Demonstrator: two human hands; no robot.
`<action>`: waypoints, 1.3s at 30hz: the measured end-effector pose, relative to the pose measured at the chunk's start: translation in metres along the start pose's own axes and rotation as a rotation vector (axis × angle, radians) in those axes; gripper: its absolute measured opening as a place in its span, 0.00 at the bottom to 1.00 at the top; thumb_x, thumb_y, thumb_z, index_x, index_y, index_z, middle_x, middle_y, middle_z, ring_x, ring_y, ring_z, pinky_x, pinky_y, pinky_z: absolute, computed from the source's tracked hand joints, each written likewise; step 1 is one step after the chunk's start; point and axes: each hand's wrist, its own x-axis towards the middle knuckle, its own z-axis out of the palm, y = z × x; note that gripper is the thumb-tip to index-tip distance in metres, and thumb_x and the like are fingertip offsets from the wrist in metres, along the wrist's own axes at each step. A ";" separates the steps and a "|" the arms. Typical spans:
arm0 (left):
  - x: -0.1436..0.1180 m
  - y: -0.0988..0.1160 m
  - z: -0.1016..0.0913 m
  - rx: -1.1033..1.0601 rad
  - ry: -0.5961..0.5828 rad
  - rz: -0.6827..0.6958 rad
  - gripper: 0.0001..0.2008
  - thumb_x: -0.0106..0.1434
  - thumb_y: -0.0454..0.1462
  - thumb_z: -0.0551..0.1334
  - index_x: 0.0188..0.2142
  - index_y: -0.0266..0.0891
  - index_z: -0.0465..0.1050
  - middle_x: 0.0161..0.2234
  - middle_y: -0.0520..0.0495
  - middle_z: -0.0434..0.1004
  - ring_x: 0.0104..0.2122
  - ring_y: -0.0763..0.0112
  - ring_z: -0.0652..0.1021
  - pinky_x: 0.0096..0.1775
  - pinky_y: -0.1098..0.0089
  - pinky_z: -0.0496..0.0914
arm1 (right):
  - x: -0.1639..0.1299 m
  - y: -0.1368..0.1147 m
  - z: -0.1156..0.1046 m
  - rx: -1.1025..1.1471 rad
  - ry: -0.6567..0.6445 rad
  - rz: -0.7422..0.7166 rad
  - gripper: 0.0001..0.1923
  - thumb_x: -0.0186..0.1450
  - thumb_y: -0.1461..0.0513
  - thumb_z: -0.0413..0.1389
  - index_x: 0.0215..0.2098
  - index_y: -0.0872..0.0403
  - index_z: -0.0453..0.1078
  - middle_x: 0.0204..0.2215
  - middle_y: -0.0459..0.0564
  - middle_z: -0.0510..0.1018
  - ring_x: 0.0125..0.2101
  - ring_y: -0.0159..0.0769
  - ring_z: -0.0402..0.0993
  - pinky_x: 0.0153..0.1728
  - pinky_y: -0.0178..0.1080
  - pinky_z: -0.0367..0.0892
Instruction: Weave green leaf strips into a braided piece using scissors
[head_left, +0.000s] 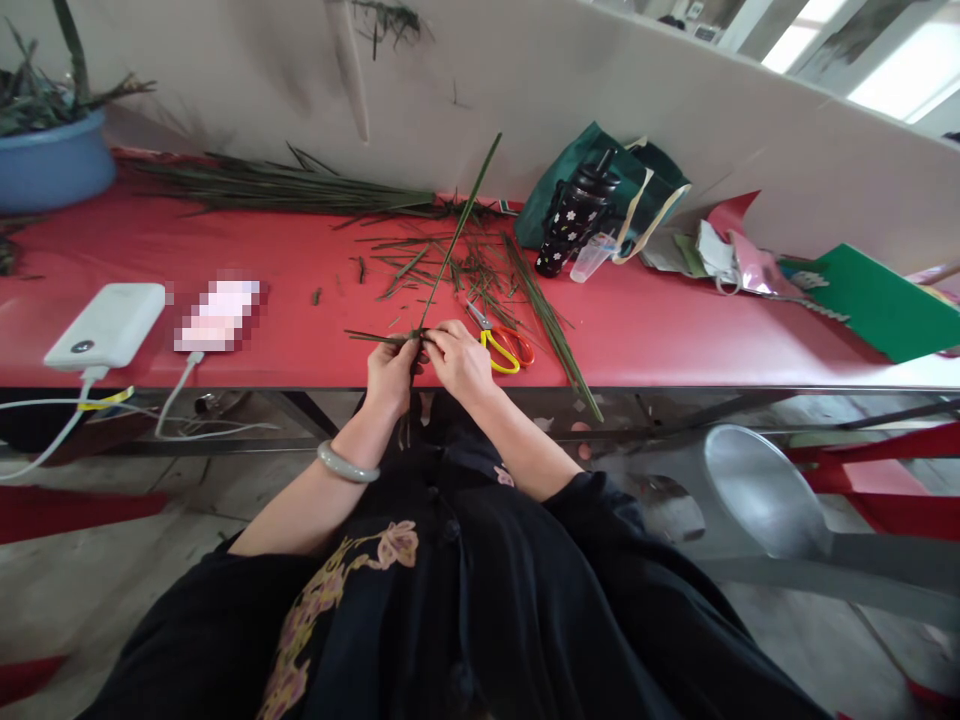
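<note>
Close to the table's front edge, my left hand [391, 375] pinches several crossed green leaf strips [461, 222]. One long strip rises up and away to the right, short ends point left, and others hang below the hand. My right hand [459, 360] is closed on the same strips where they cross, its fingertips meeting the left ones. The crossing itself is mostly hidden by my fingers. Just right of my right hand lie scissors [501, 340] with one yellow and one red handle. Beyond them are scattered leaf scraps [484, 270] and a few long strips [551, 320].
A bundle of long leaves [300, 188] lies along the wall, near a blue basin [56, 160] of leaves. At left are a white power bank [112, 325] and a phone [219, 318] with cables. A black tumbler [577, 215], green bag [546, 190] and green folder [885, 300] stand right.
</note>
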 end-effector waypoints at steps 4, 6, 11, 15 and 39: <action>-0.002 -0.003 -0.001 0.039 0.008 0.007 0.09 0.49 0.39 0.62 0.28 0.34 0.70 0.19 0.51 0.69 0.18 0.79 0.69 0.20 0.78 0.62 | 0.001 0.000 -0.005 -0.036 -0.078 0.018 0.11 0.64 0.59 0.46 0.37 0.51 0.69 0.40 0.48 0.71 0.40 0.33 0.68 0.31 0.32 0.62; -0.004 -0.004 -0.001 0.102 0.028 0.056 0.09 0.50 0.39 0.62 0.28 0.33 0.71 0.19 0.51 0.69 0.17 0.79 0.69 0.20 0.77 0.62 | 0.002 -0.001 -0.004 0.007 -0.073 0.033 0.10 0.63 0.60 0.47 0.34 0.52 0.69 0.39 0.48 0.70 0.38 0.33 0.68 0.32 0.33 0.62; -0.007 -0.003 0.001 0.164 0.091 0.132 0.09 0.52 0.40 0.61 0.28 0.34 0.71 0.19 0.52 0.69 0.18 0.79 0.68 0.22 0.76 0.63 | 0.003 -0.003 0.002 0.346 -0.072 0.110 0.08 0.62 0.61 0.47 0.28 0.54 0.65 0.32 0.47 0.70 0.35 0.29 0.68 0.38 0.33 0.62; -0.007 -0.003 0.002 0.149 0.134 0.134 0.07 0.51 0.38 0.60 0.27 0.35 0.71 0.21 0.51 0.70 0.21 0.77 0.70 0.24 0.76 0.64 | 0.000 -0.005 0.005 0.557 -0.126 0.109 0.08 0.58 0.59 0.51 0.25 0.55 0.62 0.35 0.47 0.70 0.39 0.30 0.67 0.42 0.34 0.62; 0.025 0.003 -0.014 -0.088 0.341 0.069 0.08 0.49 0.37 0.62 0.24 0.36 0.64 0.15 0.57 0.62 0.14 0.82 0.63 0.18 0.77 0.57 | -0.028 0.012 -0.006 0.330 -0.420 -0.030 0.09 0.59 0.57 0.51 0.27 0.55 0.66 0.22 0.42 0.69 0.25 0.26 0.64 0.28 0.30 0.57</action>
